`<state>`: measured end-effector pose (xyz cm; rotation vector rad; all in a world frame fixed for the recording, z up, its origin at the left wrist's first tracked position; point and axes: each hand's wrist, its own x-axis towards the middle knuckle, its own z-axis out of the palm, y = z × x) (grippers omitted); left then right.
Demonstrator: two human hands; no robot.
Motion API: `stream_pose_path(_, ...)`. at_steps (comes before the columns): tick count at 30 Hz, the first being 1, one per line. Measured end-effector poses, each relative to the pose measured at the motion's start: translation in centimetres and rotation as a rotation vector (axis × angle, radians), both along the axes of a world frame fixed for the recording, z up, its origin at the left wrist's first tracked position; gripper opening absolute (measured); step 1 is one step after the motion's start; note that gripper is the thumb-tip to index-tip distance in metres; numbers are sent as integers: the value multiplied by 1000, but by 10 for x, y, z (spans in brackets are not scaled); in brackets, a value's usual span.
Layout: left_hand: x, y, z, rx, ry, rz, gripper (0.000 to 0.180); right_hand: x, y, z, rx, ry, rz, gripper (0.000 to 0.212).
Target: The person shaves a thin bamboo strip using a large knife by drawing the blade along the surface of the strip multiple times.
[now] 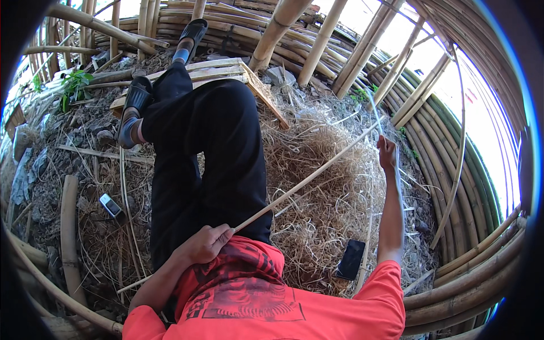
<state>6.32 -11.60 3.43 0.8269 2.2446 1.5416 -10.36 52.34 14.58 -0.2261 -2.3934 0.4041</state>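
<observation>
A long, pale bamboo strip (311,177) runs slantwise across my lap, from beside my left elbow up to the far right. My left hand (207,245) is closed round it at my waist. Out to the right, my right hand (387,153) is raised in a fist just below the strip's far end. A thin pale length (376,112) rises from that fist; whether it is a blade or a sliver of bamboo cannot be made out. Curly bamboo shavings (317,226) lie heaped on the ground beneath the strip.
A black phone (351,259) lies on the shavings by my right elbow. A small silver-and-black device (111,205) rests on the ground at left. My legs stretch over a low wooden frame (226,71). Stacked bamboo poles (447,170) and upright posts (322,42) surround me.
</observation>
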Motion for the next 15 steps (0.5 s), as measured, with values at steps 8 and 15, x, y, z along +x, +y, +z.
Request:
stream_pose_path(8, 3, -1, -2, -8, 33, -2, 28, 6, -5, 13, 48, -80, 40, 76)
stream_pose_path(15, -1, 1, -4, -8, 43, -27, 28, -2, 33, 0, 77, -143, -29, 75)
